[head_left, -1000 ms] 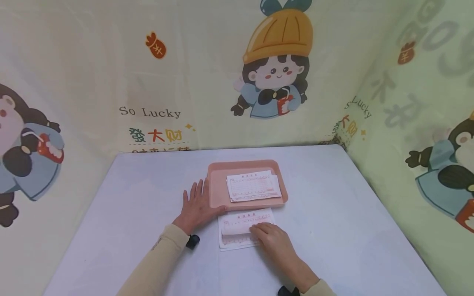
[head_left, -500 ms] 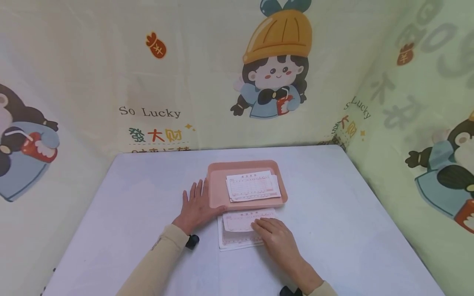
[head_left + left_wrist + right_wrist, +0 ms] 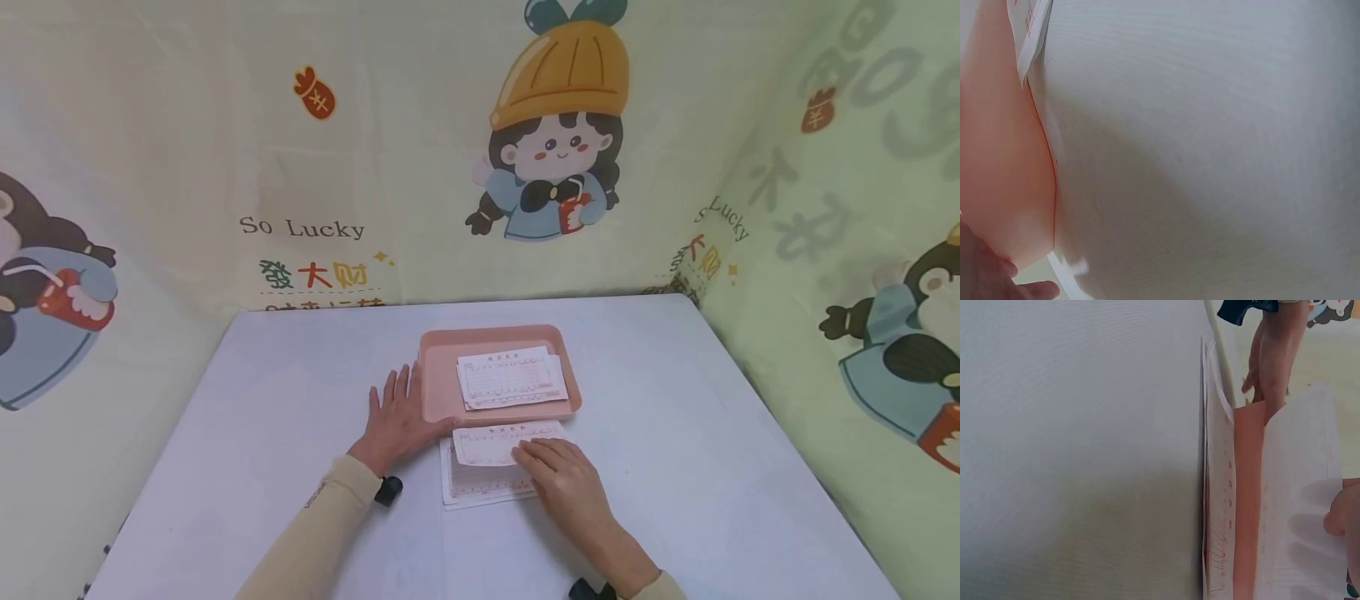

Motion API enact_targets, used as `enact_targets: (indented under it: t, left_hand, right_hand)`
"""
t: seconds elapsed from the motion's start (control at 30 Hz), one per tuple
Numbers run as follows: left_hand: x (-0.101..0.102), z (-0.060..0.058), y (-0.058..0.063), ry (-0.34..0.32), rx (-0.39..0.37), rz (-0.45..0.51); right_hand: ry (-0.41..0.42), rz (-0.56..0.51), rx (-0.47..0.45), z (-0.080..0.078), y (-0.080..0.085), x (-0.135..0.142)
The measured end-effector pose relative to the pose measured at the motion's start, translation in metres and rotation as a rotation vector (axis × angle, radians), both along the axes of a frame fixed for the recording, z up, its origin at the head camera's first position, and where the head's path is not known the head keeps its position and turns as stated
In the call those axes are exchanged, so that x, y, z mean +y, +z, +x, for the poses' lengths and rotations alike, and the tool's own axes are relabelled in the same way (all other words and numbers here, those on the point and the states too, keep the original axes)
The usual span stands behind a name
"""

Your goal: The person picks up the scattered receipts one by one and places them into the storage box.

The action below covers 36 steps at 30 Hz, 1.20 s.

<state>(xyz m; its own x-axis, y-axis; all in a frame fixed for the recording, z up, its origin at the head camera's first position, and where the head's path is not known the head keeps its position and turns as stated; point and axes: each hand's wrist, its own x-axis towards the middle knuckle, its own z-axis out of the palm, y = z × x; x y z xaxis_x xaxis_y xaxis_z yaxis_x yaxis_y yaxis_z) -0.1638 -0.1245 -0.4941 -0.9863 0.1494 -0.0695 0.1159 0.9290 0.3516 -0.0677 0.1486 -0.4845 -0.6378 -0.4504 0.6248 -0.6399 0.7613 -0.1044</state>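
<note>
My right hand (image 3: 562, 482) pinches the lower edge of a white slip printed in red (image 3: 491, 444), like a receipt form, its near side lifted. Under it lies a stack of similar slips (image 3: 483, 492) on the table. In the right wrist view the raised slip (image 3: 1297, 487) stands apart from the stack (image 3: 1219, 487), with the thumb against it. My left hand (image 3: 397, 423) has its fingers spread straight at the left side of a pink tray (image 3: 441, 367), thumb along its front corner. The left wrist view shows part of that hand (image 3: 991, 275) beside the tray (image 3: 1004, 156).
More printed slips (image 3: 510, 379) lie slightly fanned in the right part of the tray. All of this is on a white table (image 3: 675, 467). Cream sheets with cartoon prints (image 3: 420, 167) stand behind and along its sides.
The near edge of the pinched slip has risen and folded farther back, showing more of the stack below. My right hand has shifted slightly right. The left hand stays in place.
</note>
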Motion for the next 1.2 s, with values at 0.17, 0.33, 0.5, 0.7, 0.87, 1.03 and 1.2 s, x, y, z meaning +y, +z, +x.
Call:
enact_targets:
  t: [0.17, 0.33, 0.5, 0.7, 0.87, 1.03, 1.2]
  left_hand:
    - [0.000, 0.000, 0.001, -0.001, 0.000, -0.005]
    - [0.000, 0.000, 0.000, 0.003, -0.010, -0.007]
    - [0.000, 0.000, 0.000, 0.009, -0.021, -0.003]
    - [0.001, 0.000, 0.000, 0.007, -0.007, -0.014]
    - [0.000, 0.000, 0.001, 0.009, -0.010, -0.013]
    - [0.000, -0.001, -0.001, 0.014, -0.026, -0.004]
    - [0.000, -0.001, -0.001, 0.014, -0.025, -0.001]
  right_hand:
    - [0.014, -0.021, 0.024, -0.001, 0.006, 0.001]
    - [0.013, -0.035, 0.038, -0.003, 0.011, 0.002]
    - [0.017, -0.036, 0.047, -0.003, 0.015, 0.003]
    - [0.012, -0.038, 0.049, -0.007, 0.020, 0.004]
    - [0.004, -0.021, 0.058, -0.012, 0.022, 0.005]
    - [0.008, -0.012, 0.083, -0.016, 0.025, 0.006]
    - [0.009, -0.004, 0.094, -0.020, 0.027, 0.006]
